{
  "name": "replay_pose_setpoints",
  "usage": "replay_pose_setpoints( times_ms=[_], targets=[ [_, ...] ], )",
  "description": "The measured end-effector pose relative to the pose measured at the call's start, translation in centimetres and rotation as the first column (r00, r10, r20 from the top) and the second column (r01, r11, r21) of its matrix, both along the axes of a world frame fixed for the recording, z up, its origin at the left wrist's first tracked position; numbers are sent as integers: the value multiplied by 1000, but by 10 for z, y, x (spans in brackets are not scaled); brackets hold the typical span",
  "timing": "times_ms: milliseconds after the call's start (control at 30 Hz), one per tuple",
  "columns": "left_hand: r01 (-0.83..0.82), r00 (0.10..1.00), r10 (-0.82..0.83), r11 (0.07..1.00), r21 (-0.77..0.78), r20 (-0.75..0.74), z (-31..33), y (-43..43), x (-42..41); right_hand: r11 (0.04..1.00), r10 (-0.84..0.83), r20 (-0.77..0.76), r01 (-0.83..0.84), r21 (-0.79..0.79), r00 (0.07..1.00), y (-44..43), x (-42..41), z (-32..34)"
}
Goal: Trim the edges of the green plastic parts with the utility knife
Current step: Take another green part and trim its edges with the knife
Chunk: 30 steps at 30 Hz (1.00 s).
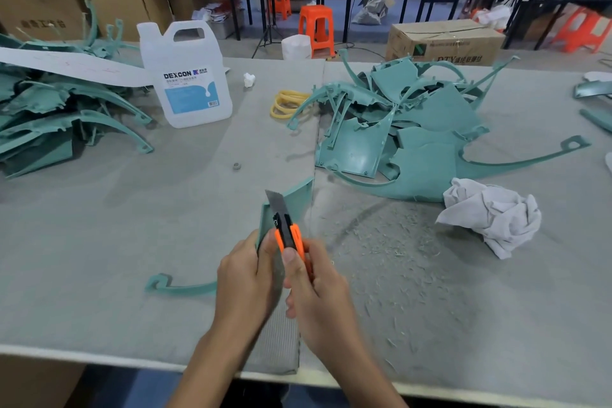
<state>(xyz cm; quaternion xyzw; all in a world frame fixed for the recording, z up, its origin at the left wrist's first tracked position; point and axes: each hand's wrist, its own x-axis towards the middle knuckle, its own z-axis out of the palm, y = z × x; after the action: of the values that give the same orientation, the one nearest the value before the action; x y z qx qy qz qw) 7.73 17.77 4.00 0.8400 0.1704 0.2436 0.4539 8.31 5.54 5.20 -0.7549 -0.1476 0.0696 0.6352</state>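
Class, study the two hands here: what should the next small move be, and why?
Probably draw the knife along the edge of the green part, away from the body. The right hand grips it with the blade out, beside that edge, while the left hand holds the part.

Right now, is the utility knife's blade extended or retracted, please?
Extended: the utility knife shows bare blade beyond its orange body.

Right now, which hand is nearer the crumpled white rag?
Right. The right hand, gripping the utility knife, is left of the rag; the left hand, holding the green part, is farther left.
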Motion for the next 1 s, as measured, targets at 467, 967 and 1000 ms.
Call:
replay_pose_setpoints(
  times_ms=[467, 967, 1000],
  targets=[
    [201, 972, -230, 930, 309, 58, -8, -1, -16, 963, -84, -536, 207, 174, 840, -23, 90, 21],
    [326, 930, -294, 937, 125, -222, 28, 25, -28, 960, -87, -310, 162, 226, 947, -40, 56, 24],
    [342, 921, -268, 903, 260, -281, 26, 17, -26, 963, -49, -313, 128, 238, 948, -36, 51, 22]
  ],
)
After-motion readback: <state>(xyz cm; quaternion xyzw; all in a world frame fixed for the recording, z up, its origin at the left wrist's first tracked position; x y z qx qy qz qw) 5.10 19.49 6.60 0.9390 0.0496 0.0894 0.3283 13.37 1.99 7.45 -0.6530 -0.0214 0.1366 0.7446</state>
